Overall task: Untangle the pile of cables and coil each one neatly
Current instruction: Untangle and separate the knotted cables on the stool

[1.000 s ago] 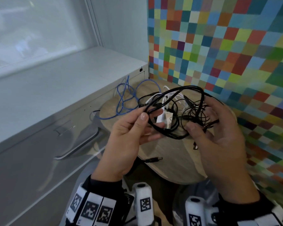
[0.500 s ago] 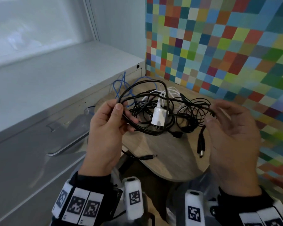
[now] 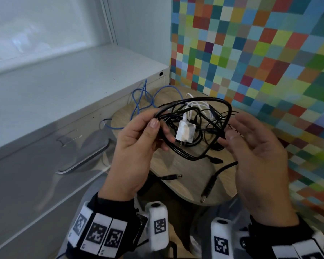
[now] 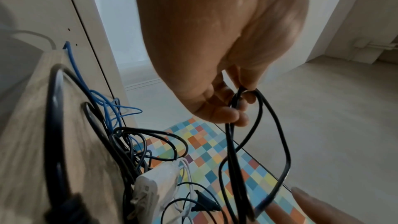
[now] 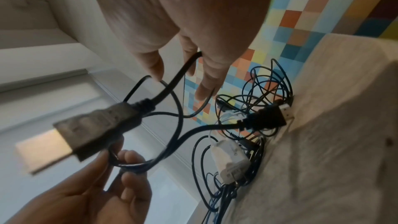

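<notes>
A thick black cable (image 3: 195,100) is gathered in loops above a round wooden table (image 3: 187,180). My left hand (image 3: 158,128) pinches the loops between thumb and fingers (image 4: 239,115). My right hand (image 3: 239,131) is at the loops' right end with its fingers nearly straight. The cable passes between those fingers (image 5: 206,88), and its USB plug (image 3: 207,189) hangs free below the palm. Under the loops lies a tangle of thin black cables (image 3: 213,126), a white charger (image 3: 185,131) with a white cable, and a blue cable (image 3: 142,98).
A white cabinet (image 3: 64,90) with a drawer handle (image 3: 82,159) stands left of the table, and a coloured mosaic wall (image 3: 269,53) closes the right and back. A black barrel plug (image 3: 171,177) and another black connector (image 3: 215,159) lie on the table's near part.
My hands moved apart and drew the black cable's loops wider. The right hand's grip loosened to nearly straight fingers, and the USB plug now hangs lower beneath it.
</notes>
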The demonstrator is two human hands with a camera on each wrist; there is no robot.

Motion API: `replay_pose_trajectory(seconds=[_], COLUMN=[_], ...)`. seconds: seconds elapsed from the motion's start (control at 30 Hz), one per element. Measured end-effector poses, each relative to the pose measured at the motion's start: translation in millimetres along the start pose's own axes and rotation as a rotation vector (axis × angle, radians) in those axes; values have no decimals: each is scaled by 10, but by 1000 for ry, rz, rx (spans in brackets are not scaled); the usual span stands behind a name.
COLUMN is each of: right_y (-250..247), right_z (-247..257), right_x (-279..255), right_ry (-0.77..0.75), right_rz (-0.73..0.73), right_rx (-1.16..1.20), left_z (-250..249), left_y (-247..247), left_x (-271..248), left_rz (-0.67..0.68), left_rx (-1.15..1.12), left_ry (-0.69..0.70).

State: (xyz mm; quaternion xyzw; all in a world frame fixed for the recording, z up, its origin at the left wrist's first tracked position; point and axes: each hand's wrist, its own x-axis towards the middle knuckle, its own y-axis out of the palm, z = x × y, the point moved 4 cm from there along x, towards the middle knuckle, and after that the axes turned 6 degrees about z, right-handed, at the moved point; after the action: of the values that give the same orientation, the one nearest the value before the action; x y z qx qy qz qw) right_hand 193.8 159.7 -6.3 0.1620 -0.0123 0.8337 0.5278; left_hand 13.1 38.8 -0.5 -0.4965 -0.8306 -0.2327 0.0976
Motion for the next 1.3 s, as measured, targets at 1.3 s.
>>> replay_pose_trajectory(seconds=[1.3], right_y=[-167], right_z=[-27], right_x=[73], right_ry=[78], right_rz=[-58], right_rx=[174], left_z=[-92], left_y=[-322], left_x=[39], left_rz=[-262], left_rx=[-178], left_ry=[-66])
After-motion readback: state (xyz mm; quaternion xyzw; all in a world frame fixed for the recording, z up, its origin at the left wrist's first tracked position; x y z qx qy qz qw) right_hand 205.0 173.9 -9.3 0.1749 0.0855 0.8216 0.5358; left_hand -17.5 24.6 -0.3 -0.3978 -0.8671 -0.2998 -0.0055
